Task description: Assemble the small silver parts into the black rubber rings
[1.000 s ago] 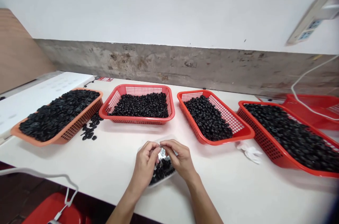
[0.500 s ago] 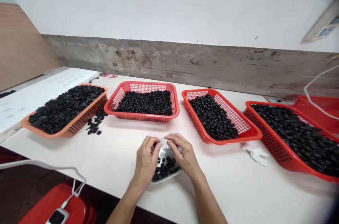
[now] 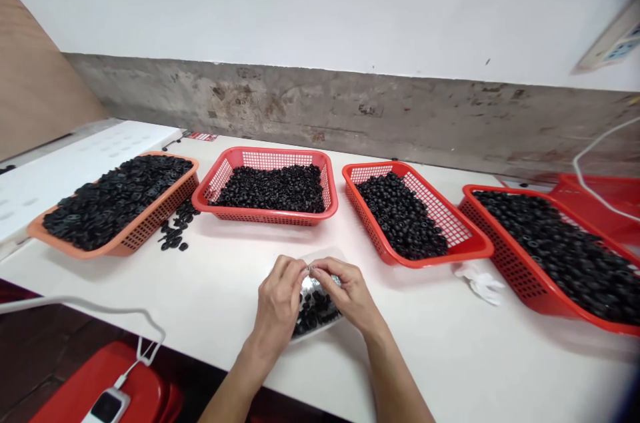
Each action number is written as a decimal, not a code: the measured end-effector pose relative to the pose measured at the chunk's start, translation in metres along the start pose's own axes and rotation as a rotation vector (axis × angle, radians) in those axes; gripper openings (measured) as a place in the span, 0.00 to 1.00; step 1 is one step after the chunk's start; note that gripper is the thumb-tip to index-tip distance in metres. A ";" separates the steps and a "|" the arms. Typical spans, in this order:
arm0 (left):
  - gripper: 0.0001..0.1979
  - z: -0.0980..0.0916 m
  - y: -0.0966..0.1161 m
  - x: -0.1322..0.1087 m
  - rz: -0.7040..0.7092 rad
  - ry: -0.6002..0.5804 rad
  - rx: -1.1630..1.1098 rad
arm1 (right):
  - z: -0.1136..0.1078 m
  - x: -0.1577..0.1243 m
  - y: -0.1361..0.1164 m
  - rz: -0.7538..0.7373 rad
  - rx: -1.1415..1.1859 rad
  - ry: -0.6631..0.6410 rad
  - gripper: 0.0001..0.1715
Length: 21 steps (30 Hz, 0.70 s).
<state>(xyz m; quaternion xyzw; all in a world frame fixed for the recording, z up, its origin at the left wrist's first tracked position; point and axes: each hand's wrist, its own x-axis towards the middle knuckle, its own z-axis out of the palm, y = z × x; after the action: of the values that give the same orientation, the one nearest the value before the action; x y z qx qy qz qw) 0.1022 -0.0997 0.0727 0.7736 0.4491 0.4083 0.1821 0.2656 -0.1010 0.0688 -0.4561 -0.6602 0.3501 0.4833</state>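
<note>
My left hand and my right hand meet fingertip to fingertip above a shallow white tray. Both are closed in a pinch, and the fingers hide most of what is between them; a tiny pale or silvery bit shows there, too small to name. Inside the tray, small black ring-like pieces lie towards the near side. Shiny silvery material shows behind them, partly covered by my hands.
An orange basket at left and red baskets hold black pieces. Loose black pieces lie beside the orange one. Crumpled white tissue sits at right. A white cable crosses the table's front left, above a red stool.
My fingertips have come together over the tray; half a second ago a small gap lay between the hands. The view has shifted slightly.
</note>
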 end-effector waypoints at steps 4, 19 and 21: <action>0.11 0.000 0.001 -0.002 -0.001 -0.013 0.000 | 0.000 0.000 -0.001 -0.027 0.012 0.038 0.11; 0.13 -0.009 0.001 0.000 -0.362 -0.119 -0.519 | -0.006 -0.002 0.001 -0.058 -0.039 0.121 0.09; 0.17 -0.008 0.000 -0.002 -0.465 -0.111 -0.644 | -0.006 -0.002 0.000 -0.074 -0.063 0.094 0.08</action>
<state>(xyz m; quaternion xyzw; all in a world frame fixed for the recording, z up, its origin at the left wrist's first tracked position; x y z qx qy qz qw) 0.0955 -0.1019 0.0762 0.5755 0.4508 0.4336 0.5268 0.2718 -0.1031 0.0704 -0.4623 -0.6639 0.2890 0.5119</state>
